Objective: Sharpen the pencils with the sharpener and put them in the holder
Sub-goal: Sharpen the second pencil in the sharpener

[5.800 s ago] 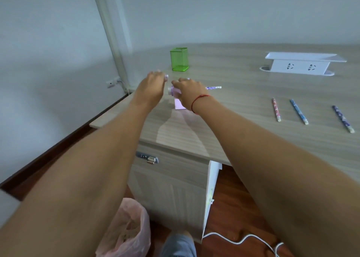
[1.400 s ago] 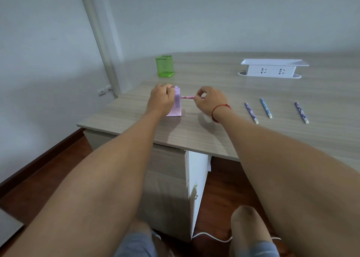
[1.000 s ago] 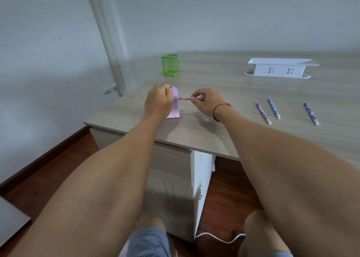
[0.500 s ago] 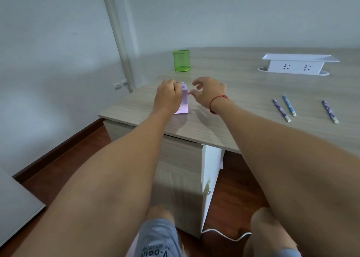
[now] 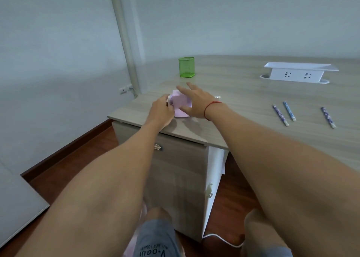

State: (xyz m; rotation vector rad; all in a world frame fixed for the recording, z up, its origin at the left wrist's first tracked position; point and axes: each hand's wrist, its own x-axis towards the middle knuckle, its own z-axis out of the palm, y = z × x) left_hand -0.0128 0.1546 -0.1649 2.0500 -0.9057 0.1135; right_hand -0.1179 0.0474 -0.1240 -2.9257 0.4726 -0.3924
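The lilac sharpener (image 5: 180, 105) stands near the desk's left front corner. My left hand (image 5: 161, 111) grips the small crank on its left side. Lying over the top and right side of the sharpener is my right hand (image 5: 194, 102), its fingers straight and spread. Behind my right wrist, the end of a pencil (image 5: 217, 97) sticks out from the sharpener side. The green mesh holder (image 5: 186, 66) stands further back, with nothing visible in it. Three patterned pencils (image 5: 280, 115) (image 5: 289, 110) (image 5: 328, 117) lie apart at the right.
A white socket box (image 5: 296, 74) sits at the back right of the wooden desk (image 5: 243, 101). The desk's left edge is close to the sharpener, with a drawer unit (image 5: 181, 171) below. A white pipe (image 5: 124, 40) runs up the wall.
My right hand has let go of the pencil and now lies spread over the sharpener. My left hand has shifted from the sharpener's body to the crank on its left.
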